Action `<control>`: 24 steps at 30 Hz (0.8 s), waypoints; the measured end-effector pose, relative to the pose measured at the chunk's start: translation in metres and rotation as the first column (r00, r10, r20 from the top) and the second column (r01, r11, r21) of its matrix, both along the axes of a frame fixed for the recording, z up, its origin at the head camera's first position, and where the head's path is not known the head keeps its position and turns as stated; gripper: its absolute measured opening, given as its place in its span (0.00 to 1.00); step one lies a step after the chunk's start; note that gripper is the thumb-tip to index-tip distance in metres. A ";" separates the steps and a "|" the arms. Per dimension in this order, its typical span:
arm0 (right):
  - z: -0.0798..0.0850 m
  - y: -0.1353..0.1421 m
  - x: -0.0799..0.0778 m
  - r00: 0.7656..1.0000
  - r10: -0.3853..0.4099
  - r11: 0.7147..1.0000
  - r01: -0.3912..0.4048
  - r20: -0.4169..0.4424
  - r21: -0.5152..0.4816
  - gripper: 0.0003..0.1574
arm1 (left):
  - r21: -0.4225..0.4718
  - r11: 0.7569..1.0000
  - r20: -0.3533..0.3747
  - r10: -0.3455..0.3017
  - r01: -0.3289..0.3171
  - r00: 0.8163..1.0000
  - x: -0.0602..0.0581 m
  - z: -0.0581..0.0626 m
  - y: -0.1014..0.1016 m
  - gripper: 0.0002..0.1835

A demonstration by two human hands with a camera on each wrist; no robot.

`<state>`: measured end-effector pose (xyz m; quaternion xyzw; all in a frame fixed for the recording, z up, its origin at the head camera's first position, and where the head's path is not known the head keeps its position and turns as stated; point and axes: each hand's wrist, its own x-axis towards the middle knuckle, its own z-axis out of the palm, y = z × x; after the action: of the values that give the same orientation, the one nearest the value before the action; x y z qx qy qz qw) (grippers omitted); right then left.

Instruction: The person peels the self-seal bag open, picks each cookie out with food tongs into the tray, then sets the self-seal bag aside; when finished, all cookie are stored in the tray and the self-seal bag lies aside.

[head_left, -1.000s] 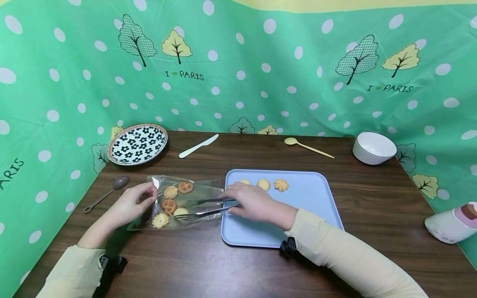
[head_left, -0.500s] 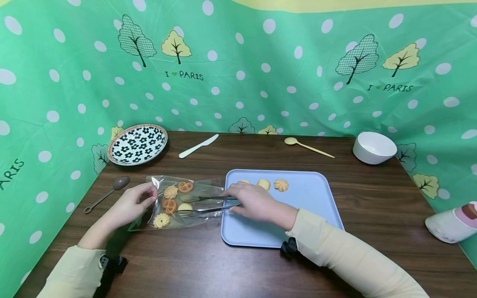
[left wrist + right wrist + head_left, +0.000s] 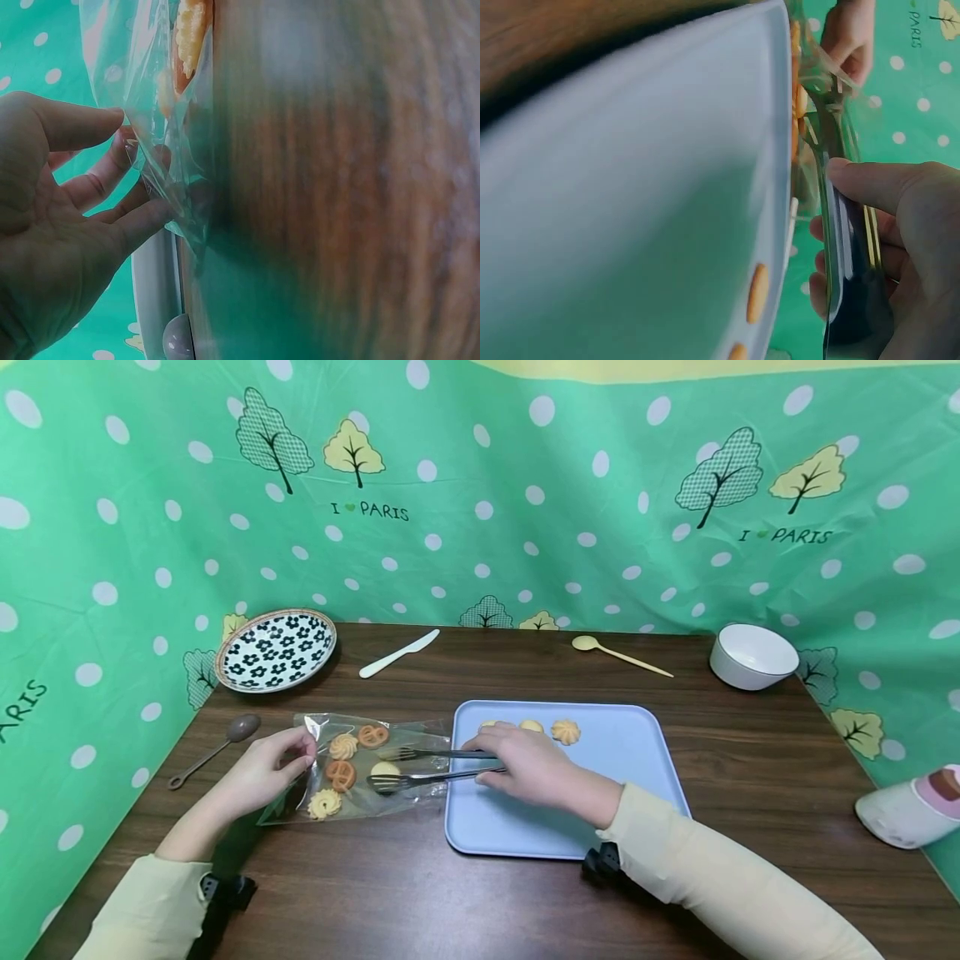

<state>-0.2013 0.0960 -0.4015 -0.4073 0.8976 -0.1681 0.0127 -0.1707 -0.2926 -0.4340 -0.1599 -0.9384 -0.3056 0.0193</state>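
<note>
My left hand pinches the left edge of a clear plastic bag that lies on the table. In the left wrist view the bag's film is between thumb and fingertips. Inside the bag are pretzel-shaped cookies, a swirled cookie, a ring-like flower cookie and a pale round cookie. My right hand grips dark metal tongs over the tray's left side. Their fork-like ends reach into the bag, spread apart on either side of the round cookie.
A blue tray bears a flower-shaped cookie and round cookies partly behind the right hand. Around lie a patterned plate, white knife, yellow spoon, white bowl, brown spoon and a cup-like container.
My right hand and the tongs have drawn back to the right. The round cookie has shifted slightly right and away from me inside the bag. My left hand stays nearly still.
</note>
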 end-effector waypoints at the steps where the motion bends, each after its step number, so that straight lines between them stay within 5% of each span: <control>1: 0.001 0.003 0.000 1.000 -0.006 1.000 0.006 -0.010 -0.002 0.23 | 0.001 1.000 -0.001 -0.001 0.001 1.000 0.000 0.000 0.000 0.10; 13: 0.020 0.073 0.012 0.989 -0.142 0.989 0.140 -0.048 -0.044 0.26 | -0.007 1.000 -0.006 0.008 -0.008 1.000 0.001 0.001 0.000 0.10; 24: 0.027 0.149 0.030 0.946 -0.307 0.951 0.303 -0.099 -0.058 0.27 | -0.011 1.000 0.004 0.003 -0.003 1.000 0.002 0.003 0.001 0.10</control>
<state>-0.1717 0.2446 -0.3744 -0.2721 0.9454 -0.1649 -0.0699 -0.1689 -0.2913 -0.4311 -0.1579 -0.9404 -0.3006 0.0169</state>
